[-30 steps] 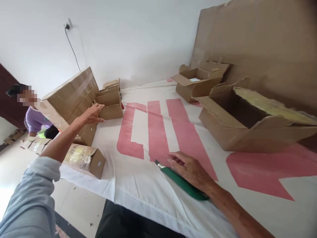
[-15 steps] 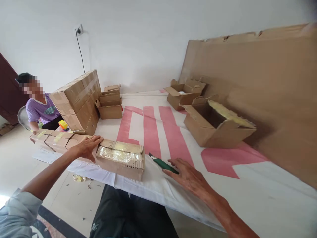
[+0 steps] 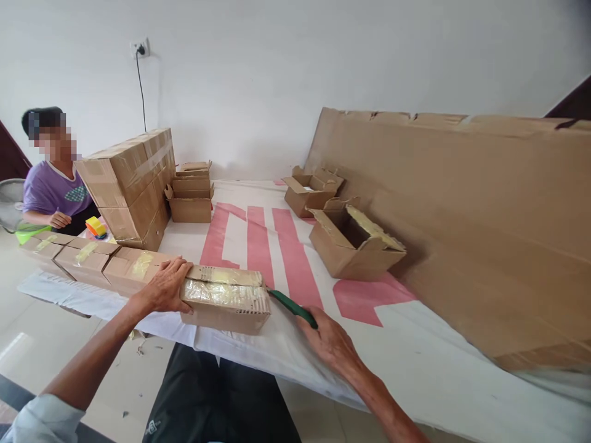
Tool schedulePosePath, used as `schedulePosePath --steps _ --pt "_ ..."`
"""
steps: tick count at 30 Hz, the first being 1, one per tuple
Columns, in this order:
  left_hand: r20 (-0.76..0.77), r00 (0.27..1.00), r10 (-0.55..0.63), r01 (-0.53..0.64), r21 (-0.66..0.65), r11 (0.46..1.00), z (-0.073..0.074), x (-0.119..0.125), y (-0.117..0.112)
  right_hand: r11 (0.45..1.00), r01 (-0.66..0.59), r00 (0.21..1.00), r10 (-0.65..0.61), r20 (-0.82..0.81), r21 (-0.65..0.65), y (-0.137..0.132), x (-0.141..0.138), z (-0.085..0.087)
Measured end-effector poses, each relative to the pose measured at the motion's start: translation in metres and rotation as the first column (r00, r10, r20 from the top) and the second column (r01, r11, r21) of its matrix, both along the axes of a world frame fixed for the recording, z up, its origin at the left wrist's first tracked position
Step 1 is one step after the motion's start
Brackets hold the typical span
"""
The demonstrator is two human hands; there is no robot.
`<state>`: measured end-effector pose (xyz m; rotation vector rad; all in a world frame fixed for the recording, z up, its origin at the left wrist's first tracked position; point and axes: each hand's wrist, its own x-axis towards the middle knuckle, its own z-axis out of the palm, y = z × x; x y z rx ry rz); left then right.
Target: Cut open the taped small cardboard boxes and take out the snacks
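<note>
A taped cardboard box [image 3: 226, 307] lies at the table's front edge, with shiny clear tape across its top. My left hand [image 3: 168, 286] grips its left end, fingers over the top and thumb down the front side. In my right hand [image 3: 329, 341] is a green utility knife [image 3: 290, 304], held closed in the fingers. Its tip meets the right end of the box near the top seam; whether the blade is in the tape I cannot tell.
More taped boxes [image 3: 85, 258] run leftward in a row. Stacked boxes [image 3: 138, 184], small nested boxes [image 3: 191, 209], two open boxes [image 3: 353, 255] and a large cardboard sheet [image 3: 452, 215] stand on the white-and-red cloth [image 3: 258, 240]. A person [image 3: 55, 184] sits at left beside a yellow tape dispenser [image 3: 95, 226].
My right hand has brought the knife left to the box's end. My left hand has settled onto the box's left end. The other person's hand has come off the row of boxes.
</note>
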<state>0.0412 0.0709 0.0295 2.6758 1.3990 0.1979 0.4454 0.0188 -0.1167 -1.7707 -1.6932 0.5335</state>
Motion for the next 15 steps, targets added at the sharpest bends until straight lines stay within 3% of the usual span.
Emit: schedulePosePath --steps 4,7,12,15 --pt "0.170 0.985 0.027 -0.038 0.060 0.997 -0.012 0.004 -0.029 0.995 0.097 0.947 -0.089 -0.307 0.009 0.008 0.005 0.026" --pt "0.266 0.963 0.048 -0.074 0.089 0.993 -0.015 0.006 -0.049 0.998 0.038 0.897 -0.011 -0.441 0.053 0.011 0.000 0.064" --pt "0.391 0.906 0.163 -0.206 0.071 0.976 -0.013 0.012 -0.073 0.955 -0.292 0.903 0.292 -0.315 0.048 0.009 -0.033 0.138" --pt "0.456 0.853 0.255 -0.303 0.033 0.953 -0.018 0.017 -0.077 0.905 -0.423 0.881 0.420 -0.217 0.036 0.011 -0.054 0.166"
